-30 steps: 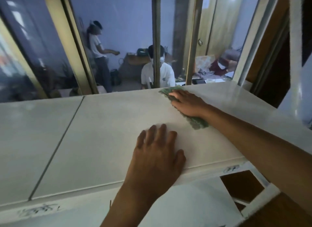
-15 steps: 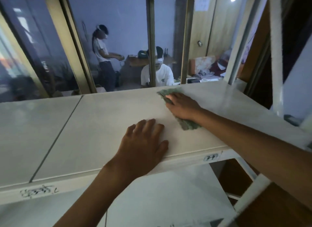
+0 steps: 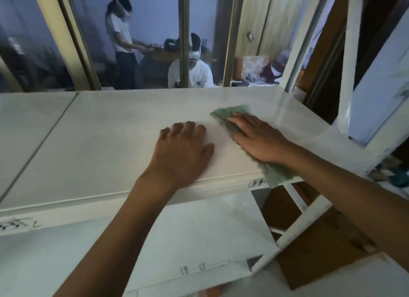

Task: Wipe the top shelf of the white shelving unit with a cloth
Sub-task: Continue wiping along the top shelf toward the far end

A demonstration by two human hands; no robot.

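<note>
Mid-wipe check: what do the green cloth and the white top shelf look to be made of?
Green cloth: looks like soft, fuzzy fabric, perhaps microfibre; its edges are ragged and its near end droops over the shelf's front edge.
Top shelf: rigid white panels, likely painted or laminated board; a smooth, faintly glossy face with a dark seam between panels.

Two people [image 3: 120, 38] [image 3: 194, 73] behind window bars [image 3: 183, 38]; wooden door [image 3: 261, 20] beyond.

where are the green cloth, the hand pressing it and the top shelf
green cloth [image 3: 230, 111], head view, far end showing past the fingertips
right hand [image 3: 259, 139], head view, back of the hand lying flat on the cloth
top shelf [image 3: 106, 137], head view, bare white surface left of both hands
</note>
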